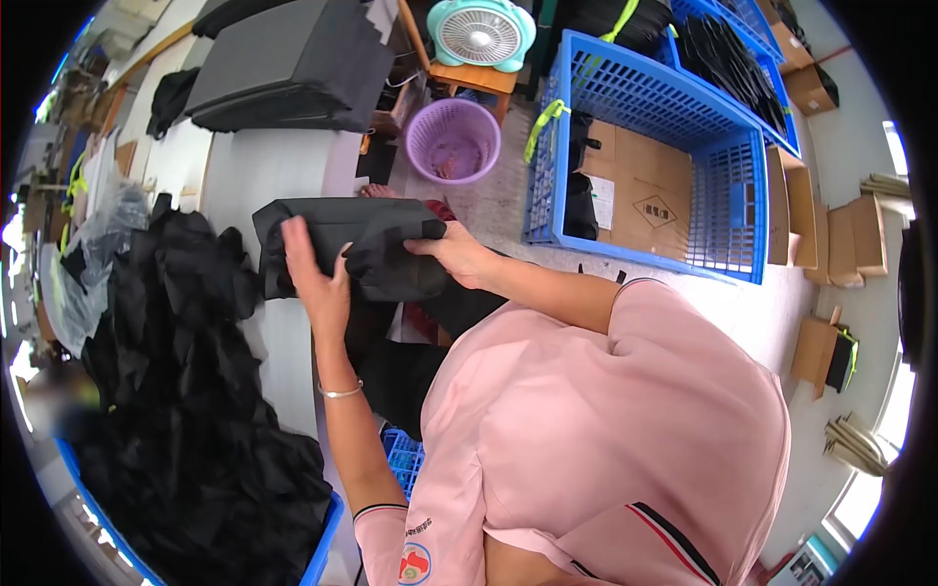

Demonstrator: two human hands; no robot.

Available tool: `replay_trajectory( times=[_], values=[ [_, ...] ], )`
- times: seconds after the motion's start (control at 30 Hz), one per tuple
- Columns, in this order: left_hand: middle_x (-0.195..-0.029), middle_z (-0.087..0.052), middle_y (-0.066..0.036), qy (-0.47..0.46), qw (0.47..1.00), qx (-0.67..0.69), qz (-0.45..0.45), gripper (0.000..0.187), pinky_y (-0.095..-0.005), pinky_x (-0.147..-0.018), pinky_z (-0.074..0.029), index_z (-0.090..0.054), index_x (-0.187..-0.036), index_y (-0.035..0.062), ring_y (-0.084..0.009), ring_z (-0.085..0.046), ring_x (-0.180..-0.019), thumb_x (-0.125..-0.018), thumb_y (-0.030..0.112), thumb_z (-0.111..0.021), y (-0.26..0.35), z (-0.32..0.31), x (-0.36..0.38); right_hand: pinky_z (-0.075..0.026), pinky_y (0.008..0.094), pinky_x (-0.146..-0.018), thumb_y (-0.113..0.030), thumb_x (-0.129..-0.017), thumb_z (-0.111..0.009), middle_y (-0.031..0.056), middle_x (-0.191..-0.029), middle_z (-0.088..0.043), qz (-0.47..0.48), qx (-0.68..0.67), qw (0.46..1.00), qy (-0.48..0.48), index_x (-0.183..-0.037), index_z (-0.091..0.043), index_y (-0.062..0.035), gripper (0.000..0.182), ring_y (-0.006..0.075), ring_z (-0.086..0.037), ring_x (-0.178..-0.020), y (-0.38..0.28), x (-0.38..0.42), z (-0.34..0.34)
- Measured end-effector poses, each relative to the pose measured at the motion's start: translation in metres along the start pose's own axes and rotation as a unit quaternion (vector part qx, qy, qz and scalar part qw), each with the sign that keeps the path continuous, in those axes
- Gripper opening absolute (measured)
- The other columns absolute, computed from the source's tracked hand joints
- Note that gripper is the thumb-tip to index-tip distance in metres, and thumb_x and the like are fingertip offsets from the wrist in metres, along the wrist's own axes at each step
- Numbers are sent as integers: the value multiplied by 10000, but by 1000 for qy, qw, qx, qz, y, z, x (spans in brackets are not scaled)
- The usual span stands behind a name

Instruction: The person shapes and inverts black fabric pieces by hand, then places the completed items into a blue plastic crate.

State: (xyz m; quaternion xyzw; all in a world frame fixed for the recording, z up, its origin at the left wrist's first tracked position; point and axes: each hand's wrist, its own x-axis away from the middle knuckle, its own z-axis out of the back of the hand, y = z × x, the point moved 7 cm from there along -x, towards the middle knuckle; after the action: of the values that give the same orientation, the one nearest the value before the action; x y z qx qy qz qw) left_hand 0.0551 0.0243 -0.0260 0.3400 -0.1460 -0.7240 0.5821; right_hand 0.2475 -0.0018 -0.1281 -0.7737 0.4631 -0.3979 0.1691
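Observation:
A folded black fabric piece (pixel 322 220) is held over the edge of the pale table (pixel 283 361). My left hand (pixel 319 278) lies against its near left side, fingers apart and thumb up, with a bangle on the wrist. At the right end, my right hand (pixel 461 256) grips the fabric between thumb and fingers. A loose flap of the fabric bulges between the two hands. On the table to the left lies a large heap of black fabric (pixel 176 361), spilling down into a blue crate (pixel 332 532).
Dark stacked sheets (pixel 264 68) stand at the far end of the table. Beyond my hands are a purple basket (pixel 452 142) and a teal fan (pixel 481 37) on a wooden stool. A large blue crate (pixel 645 249) with cardboard inside is at right.

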Motion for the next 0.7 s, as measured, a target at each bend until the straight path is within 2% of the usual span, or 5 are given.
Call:
replay_trajectory(
  times=[0.13,0.4,0.53,0.6,0.7],
  values=[
    [-1450,-466,-158,217,922,277,161,535,-309,-1045,-430,-398,-1444,-44,-236,-532,-1276,-967,81,-607,17,48,16,-543,353,-885,-44,-869,-696,101,-1054,-704,-9,10,993,121,-1119,-661,49,269,218,-676,-959,-21,29,89],
    [-1306,-607,-158,203,959,26,198,392,-367,-1032,-436,-585,-1280,-41,-257,-574,-1202,-936,140,-640,-87,72,73,-552,528,-895,-11,-856,-715,164,-1187,-622,184,-201,843,464,-1198,-572,30,373,329,-637,-1047,-52,134,374],
    [-1224,-633,-164,197,967,-35,155,311,-362,-997,-451,-641,-1180,-32,-277,-598,-1135,-918,135,-649,-89,69,70,-524,580,-928,-77,-886,-711,168,-1191,-619,227,-304,826,417,-1203,-577,-1,352,358,-601,-1095,-20,108,507],
    [-1186,-647,-143,227,959,1,172,288,-352,-982,-456,-650,-1160,-21,-273,-604,-1106,-917,134,-650,-93,70,73,-522,578,-929,-175,-880,-739,204,-1179,-612,181,-313,863,354,-1233,-551,17,444,359,-607,-1069,-19,90,509],
    [-1108,-661,-116,307,918,23,250,227,-356,-924,-471,-669,-1077,6,-273,-611,-1035,-886,127,-687,-84,78,80,-564,489,-848,-237,-855,-761,189,-1139,-588,-25,-117,841,528,-1323,-463,20,611,307,-628,-991,-23,89,456]
  ],
)
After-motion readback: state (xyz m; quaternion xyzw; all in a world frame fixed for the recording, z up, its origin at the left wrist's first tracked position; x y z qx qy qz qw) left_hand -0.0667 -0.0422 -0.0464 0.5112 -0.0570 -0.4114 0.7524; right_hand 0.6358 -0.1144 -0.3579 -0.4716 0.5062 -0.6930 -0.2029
